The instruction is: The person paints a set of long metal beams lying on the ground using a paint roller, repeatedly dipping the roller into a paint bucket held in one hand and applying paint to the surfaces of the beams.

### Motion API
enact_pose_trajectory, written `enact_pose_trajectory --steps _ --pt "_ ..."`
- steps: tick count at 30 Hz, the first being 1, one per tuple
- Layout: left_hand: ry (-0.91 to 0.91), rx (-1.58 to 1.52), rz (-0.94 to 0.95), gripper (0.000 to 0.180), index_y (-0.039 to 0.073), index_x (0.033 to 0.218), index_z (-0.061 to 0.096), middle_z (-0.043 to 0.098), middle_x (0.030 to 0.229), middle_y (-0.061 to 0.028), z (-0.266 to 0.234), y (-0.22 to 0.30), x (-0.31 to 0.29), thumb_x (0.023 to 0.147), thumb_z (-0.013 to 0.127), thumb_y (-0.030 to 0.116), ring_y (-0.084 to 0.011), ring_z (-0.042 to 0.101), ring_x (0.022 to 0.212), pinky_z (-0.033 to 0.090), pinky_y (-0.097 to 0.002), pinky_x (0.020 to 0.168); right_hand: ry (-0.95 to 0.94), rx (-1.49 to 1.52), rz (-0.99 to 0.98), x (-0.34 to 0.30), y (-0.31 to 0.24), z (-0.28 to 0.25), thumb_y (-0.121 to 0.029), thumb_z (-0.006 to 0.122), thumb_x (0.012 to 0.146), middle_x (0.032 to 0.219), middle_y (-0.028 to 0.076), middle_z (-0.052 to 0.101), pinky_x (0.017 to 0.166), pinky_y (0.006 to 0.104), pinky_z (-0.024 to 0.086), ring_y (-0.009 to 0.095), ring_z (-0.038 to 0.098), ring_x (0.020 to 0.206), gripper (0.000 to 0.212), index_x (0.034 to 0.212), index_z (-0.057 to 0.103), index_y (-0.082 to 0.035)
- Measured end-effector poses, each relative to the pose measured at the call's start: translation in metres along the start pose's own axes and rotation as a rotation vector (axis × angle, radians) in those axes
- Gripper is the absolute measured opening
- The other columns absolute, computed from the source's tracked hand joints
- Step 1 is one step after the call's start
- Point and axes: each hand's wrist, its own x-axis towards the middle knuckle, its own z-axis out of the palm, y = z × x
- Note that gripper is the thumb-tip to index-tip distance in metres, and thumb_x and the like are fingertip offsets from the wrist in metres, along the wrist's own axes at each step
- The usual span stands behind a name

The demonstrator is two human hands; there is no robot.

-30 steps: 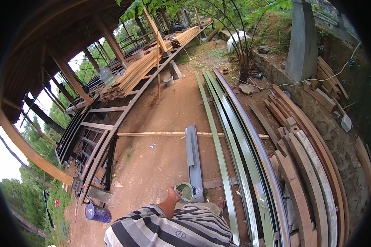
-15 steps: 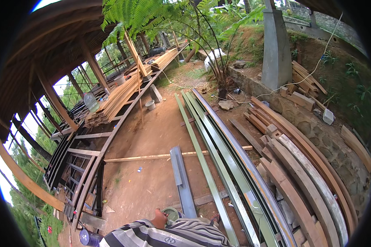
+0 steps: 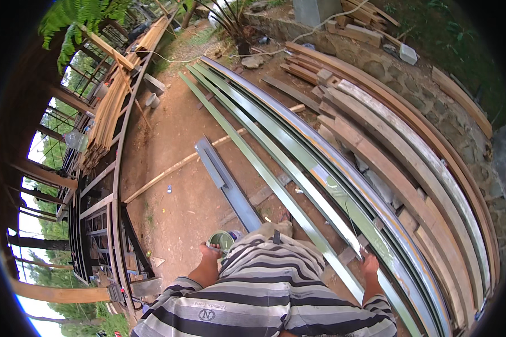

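Note:
My left hand [image 3: 209, 251] is closed on the rim of a small paint can [image 3: 224, 240], which has green inside and sits close against my body. Over on the right, my right hand [image 3: 369, 263] is closed beside the long green-painted metal beams [image 3: 275, 147]. Its fingers curl around something small and narrow that I cannot make out, right at one beam's pale, shiny face. A shorter grey metal channel [image 3: 226, 181] lies on the dirt in front of me, its near end by my legs.
Stacked timber beams [image 3: 396, 151] run along the right, beside a stone wall [image 3: 427, 84]. At the left, a raised wooden frame [image 3: 117, 168] carries planks [image 3: 109, 115] and a clear jug [image 3: 76, 140]. A thin wooden strip [image 3: 171, 173] crosses the dirt; a small bucket [image 3: 152, 100] stands farther off.
My view has tilted down and swung right. My right hand has come into sight at the green beams. My left hand still has the can, now more fully seen.

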Motion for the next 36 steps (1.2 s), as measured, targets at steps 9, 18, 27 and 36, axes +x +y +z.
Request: enact_pose_trajectory --steps 9,18,27,36 --pt "-0.037 0.178 -0.128 0.042 0.01 0.087 0.051 0.055 0.087 -0.0049 -0.007 -0.053 -0.057 0.092 0.053 0.052 -0.024 0.053 0.085 0.047 -0.0454 0.089 -0.105 -0.011 0.068 -0.01 0.057 -0.016 -0.01 0.067 0.085 0.106 0.017 0.068 0.086 0.0483 0.054 0.038 0.067 0.099 0.054 0.134 0.066 -0.031" --pt "0.021 0.342 -0.163 0.039 0.01 0.089 0.05 0.053 0.087 -0.0046 0.0 -0.127 -0.057 0.092 0.053 0.049 -0.0239 0.053 0.083 0.044 -0.0451 0.094 -0.098 -0.072 0.067 0.007 0.006 0.048 -0.016 0.064 0.089 0.108 0.014 0.067 0.082 0.0479 0.056 0.036 0.069 0.092 0.056 0.143 0.058 -0.03" --pt "0.021 0.305 -0.175 0.039 0.009 0.091 0.049 0.052 0.09 -0.0062 0.034 -0.097 -0.023 0.092 0.055 0.047 -0.0252 0.052 0.087 0.045 -0.0479 0.095 -0.012 0.021 0.08 0.117 -0.178 0.084 -0.018 0.059 0.092 0.11 0.021 0.068 0.081 0.0513 0.057 0.04 0.071 0.091 0.059 0.148 0.053 -0.035" --pt "-0.114 0.242 -0.164 0.036 0.009 0.092 0.052 0.053 0.092 -0.0052 0.07 -0.071 0.01 0.093 0.056 0.046 -0.0233 0.052 0.088 0.046 -0.0386 0.092 -0.048 0.03 0.077 0.19 -0.275 0.088 -0.019 0.054 0.092 0.105 0.021 0.071 0.083 0.0516 0.057 0.041 0.071 0.092 0.056 0.147 0.054 -0.034"
